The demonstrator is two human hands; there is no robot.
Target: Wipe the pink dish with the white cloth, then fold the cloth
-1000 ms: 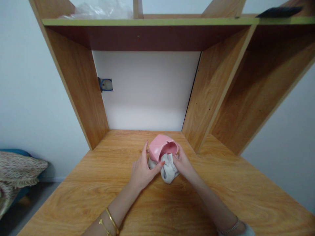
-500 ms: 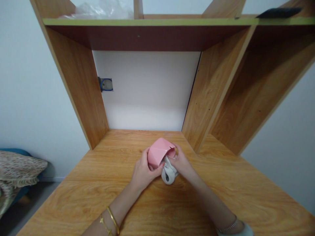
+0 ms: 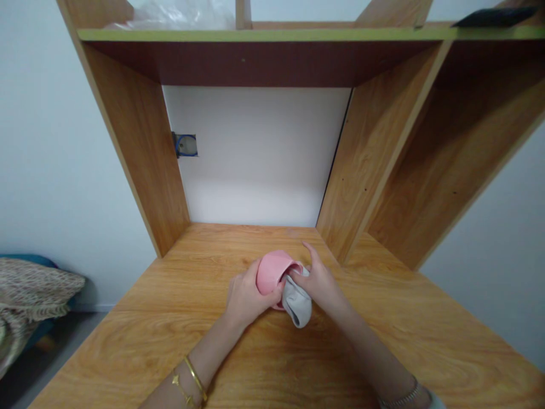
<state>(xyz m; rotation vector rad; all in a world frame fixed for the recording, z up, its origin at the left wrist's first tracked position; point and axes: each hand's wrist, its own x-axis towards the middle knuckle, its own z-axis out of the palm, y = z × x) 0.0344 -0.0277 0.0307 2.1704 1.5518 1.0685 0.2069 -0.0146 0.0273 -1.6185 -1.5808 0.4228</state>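
Note:
A glossy pink container (image 3: 272, 270) lies tilted above the desk, its mouth facing right and toward me. My left hand (image 3: 249, 292) is wrapped round its left side, thumb along the near edge of the mouth. Out of that mouth hangs a bunched light grey cloth (image 3: 298, 304), partly inside the container. My right hand (image 3: 321, 281) grips the cloth at the opening; its thumb reaches into the mouth and the index finger points up and away. Its other fingers are partly hidden behind the cloth.
The wooden desktop (image 3: 179, 335) spreads under both hands. Behind it stand wooden side panels (image 3: 374, 147) and a shelf (image 3: 255, 35) bearing clear plastic wrap (image 3: 174, 16) and a dark flat object (image 3: 496, 17). An uncovered wall box (image 3: 186, 145) shows blue wire. A woven blanket (image 3: 38, 284) lies left.
The container has tipped so its mouth turns more toward me. My right hand has shifted slightly right and off the container's far rim, its index finger lifted. More cloth hangs out, lower and rightward.

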